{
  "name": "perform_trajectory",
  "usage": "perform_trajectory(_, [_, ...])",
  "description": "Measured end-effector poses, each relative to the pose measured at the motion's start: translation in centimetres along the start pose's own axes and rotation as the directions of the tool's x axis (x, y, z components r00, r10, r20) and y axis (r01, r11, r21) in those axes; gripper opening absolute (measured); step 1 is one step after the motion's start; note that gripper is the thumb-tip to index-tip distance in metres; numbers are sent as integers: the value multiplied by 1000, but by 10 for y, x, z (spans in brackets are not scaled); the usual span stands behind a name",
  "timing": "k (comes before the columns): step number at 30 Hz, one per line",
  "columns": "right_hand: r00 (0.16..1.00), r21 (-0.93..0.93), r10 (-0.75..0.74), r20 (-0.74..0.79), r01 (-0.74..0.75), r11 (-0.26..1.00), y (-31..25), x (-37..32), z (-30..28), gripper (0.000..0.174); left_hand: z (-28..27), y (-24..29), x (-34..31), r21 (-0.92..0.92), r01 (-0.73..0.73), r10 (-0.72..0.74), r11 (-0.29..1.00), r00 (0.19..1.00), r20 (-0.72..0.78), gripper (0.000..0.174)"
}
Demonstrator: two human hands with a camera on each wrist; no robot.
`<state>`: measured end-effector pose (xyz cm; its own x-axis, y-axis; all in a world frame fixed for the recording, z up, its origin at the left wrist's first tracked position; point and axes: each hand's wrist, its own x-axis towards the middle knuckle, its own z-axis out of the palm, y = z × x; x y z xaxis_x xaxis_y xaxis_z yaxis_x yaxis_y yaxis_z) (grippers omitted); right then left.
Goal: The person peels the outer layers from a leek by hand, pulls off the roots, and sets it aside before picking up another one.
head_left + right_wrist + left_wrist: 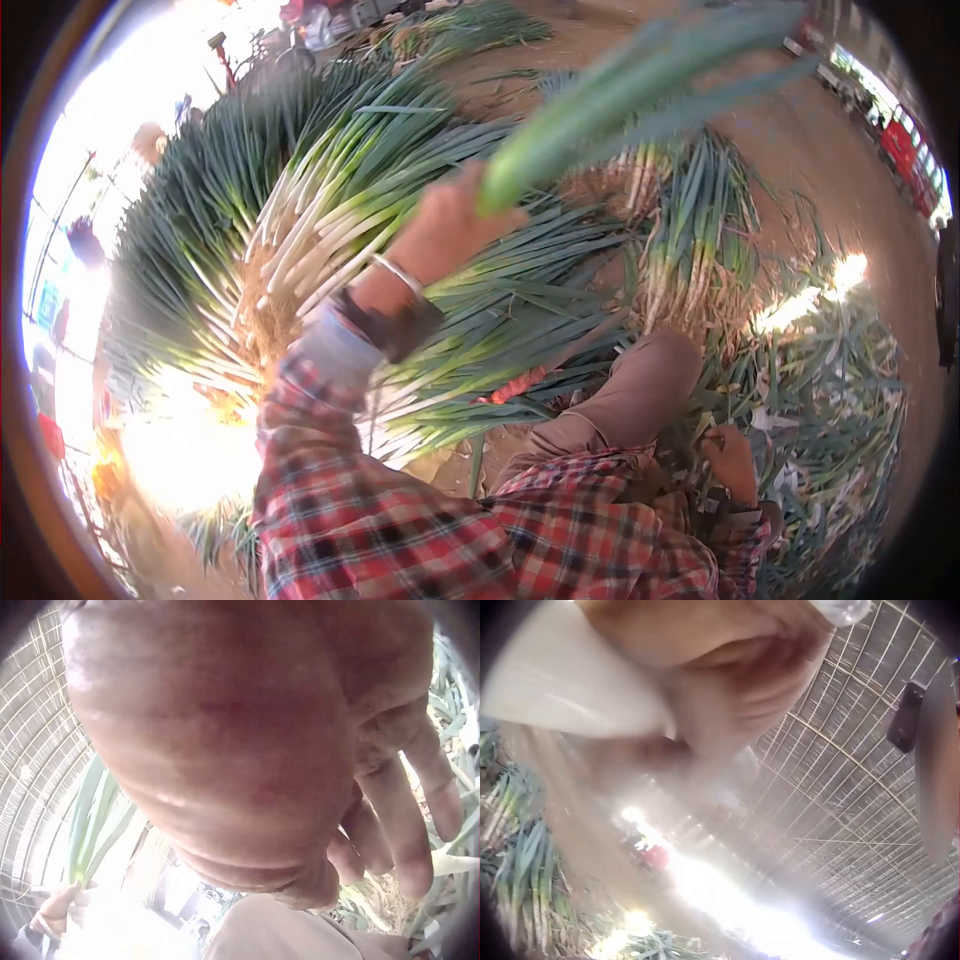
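Note:
My left hand (455, 222) grips a large green onion (560, 130) and holds it up, its green leaves slanting to the upper right in the head view. In the left wrist view its thick white stalk (570, 682) runs into the curled fingers. The right wrist view also catches the raised onion leaves (94, 825) above that hand. Low beside the bent knee, my right hand (730, 462) hangs with loosely curled fingers and nothing in them. Beneath the left arm spreads a big pile of green onions (330, 190), white stalks and roots towards me.
A smaller heap of green onions (695, 215) lies ahead of the knee (660, 365). Stripped leaves (830, 430) cover the ground at the right. A red tie (515, 387) lies on the onions near the leg. Bare earth (790, 130) stretches beyond.

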<state>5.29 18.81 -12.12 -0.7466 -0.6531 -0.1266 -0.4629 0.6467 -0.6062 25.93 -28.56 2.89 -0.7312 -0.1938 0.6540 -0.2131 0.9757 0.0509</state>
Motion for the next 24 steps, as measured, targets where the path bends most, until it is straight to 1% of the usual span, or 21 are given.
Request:
perform_trajectory(1, [999,10,0,32,0,1000,3,4,1,23,-1,-57,-1,389,-228,296,893,947,-122,37])
perform_trajectory(2, [998,22,8,64,-10,1000,10,7,2,24,-28,-96,19,432,-5,-51,902,992,118,26])
perform_trajectory(3, [997,13,12,75,-13,1000,22,11,2,24,-39,-189,28,651,-86,-62,754,978,201,32])
perform_trajectory(4, [997,-53,-39,66,42,998,39,15,3,25,-70,-222,43,511,185,-227,839,974,19,45])
perform_trajectory(5, [996,-111,-78,45,82,990,54,15,4,25,-89,-232,49,579,337,-233,743,940,-248,53])
perform_trajectory(7, [1000,-163,-23,11,25,986,55,12,-2,18,-80,-245,59,512,291,-162,808,946,-282,51])
perform_trajectory(8, [994,-87,-55,-90,47,995,46,4,-2,17,-39,-268,58,336,109,-42,936,979,-200,45])
perform_trajectory(9, [967,-97,-86,-242,64,993,40,-8,1,19,16,-310,58,470,-36,-98,882,961,259,39])
perform_trajectory(10, [986,-100,28,-166,-45,994,44,-14,-2,19,50,-228,68,23,312,-303,950,900,313,32])
perform_trajectory(11, [989,-105,126,-83,-134,985,51,-21,-2,20,143,-239,38,-405,320,-230,856,939,256,29])
perform_trajectory(12, [976,-127,201,-81,-210,969,59,-28,4,20,186,-182,32,-377,433,-327,819,892,313,26])
perform_trajectory(13, [965,-151,255,-68,-263,953,68,-31,9,20,251,-164,21,-320,276,-179,906,937,300,25])
perform_trajectory(14, [950,-143,300,-80,-309,940,74,-35,13,20,292,-114,16,-384,435,-260,814,865,429,22])
perform_trajectory(15, [948,-44,302,-104,-307,951,80,-39,17,19,346,-86,5,-433,318,-96,843,883,459,16])
perform_trajectory(16, [947,54,296,-122,-291,955,87,-43,21,18,352,-15,21,-415,680,-230,605,647,727,14])
perform_trajectory(17, [952,58,255,-171,-249,967,87,-45,30,19,358,38,27,-412,895,-256,172,445,858,17])
perform_trajectory(19, [923,124,369,-108,-355,926,78,-39,22,20,404,103,34,-394,919,-59,23,395,917,17])
perform_trajectory(21, [871,159,491,-16,-482,861,86,-37,26,22,467,145,32,-366,927,139,77,354,925,24])
perform_trajectory(22, [860,166,511,4,-504,847,87,-34,27,22,494,165,35,-340,937,148,82,326,934,24])
perform_trajectory(23, [840,193,540,55,-539,820,86,-27,26,21,521,184,38,-350,860,132,371,324,937,33])
perform_trajectory(24, [819,218,565,105,-573,790,89,-21,27,20,545,201,39,-332,705,125,626,330,936,41])
